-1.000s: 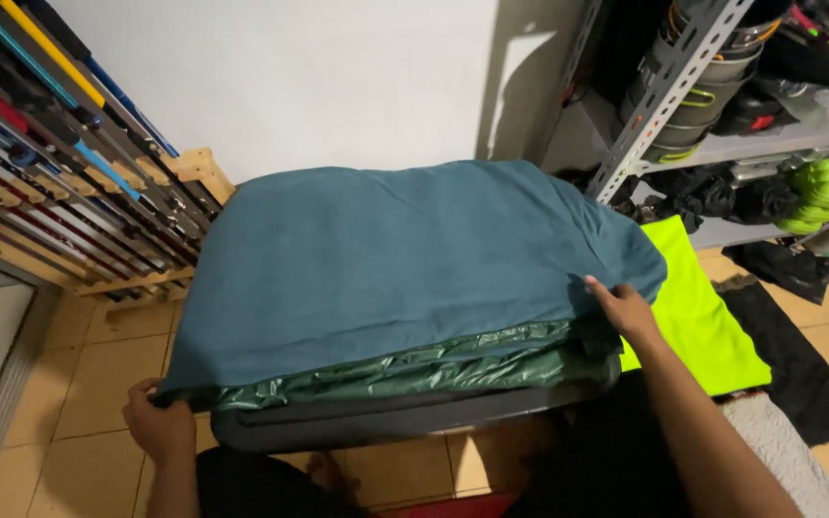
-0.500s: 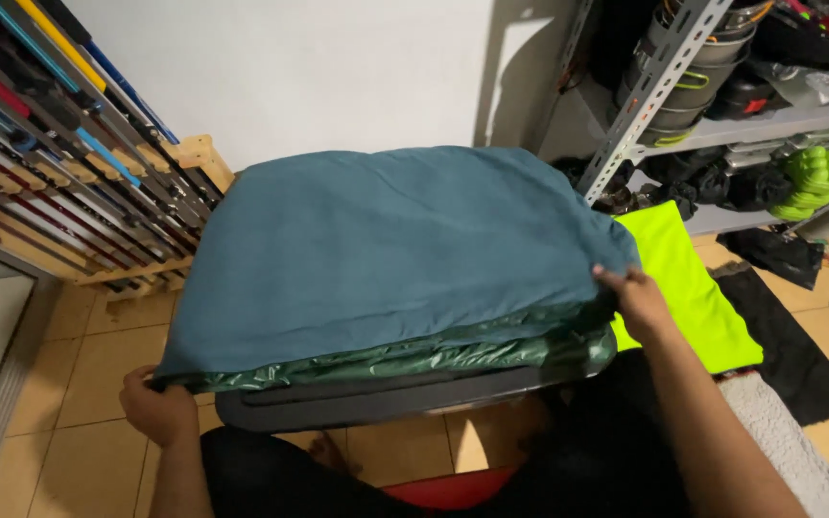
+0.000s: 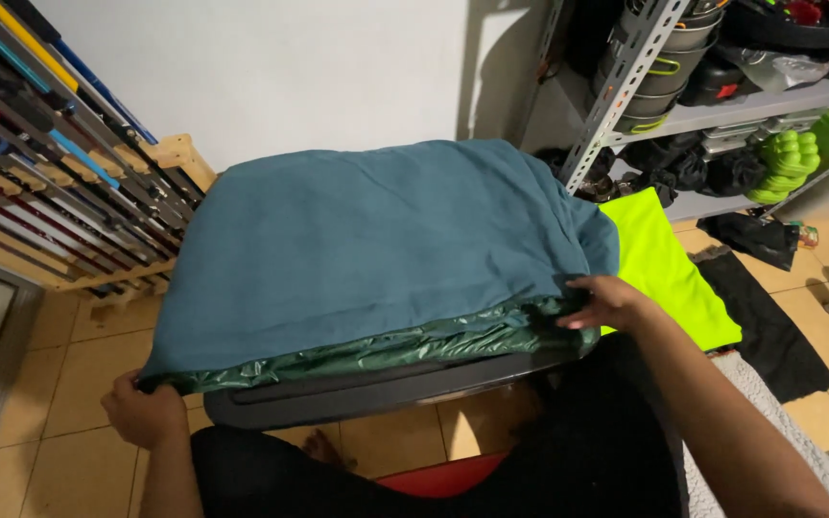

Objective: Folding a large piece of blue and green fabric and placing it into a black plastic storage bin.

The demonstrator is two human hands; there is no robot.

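The left hand (image 3: 146, 414) is closed around the near left corner of a folded teal sleeping bag (image 3: 376, 245), fingers curled under its edge, and the right hand (image 3: 606, 302) pinches the near right corner, fingertips pressed into the fabric. The sleeping bag stretches between the two hands and away from them, its dull teal side up and a shiny green layer (image 3: 386, 345) showing along the near edge. It lies on a dark flat table (image 3: 357, 398) whose rim runs just under both hands. Just beyond the right hand lies a neon yellow cloth (image 3: 669, 273), with a metal shelf rack (image 3: 722, 105) farther out. Beyond the left hand stands a wooden rack of rods (image 3: 59, 182).
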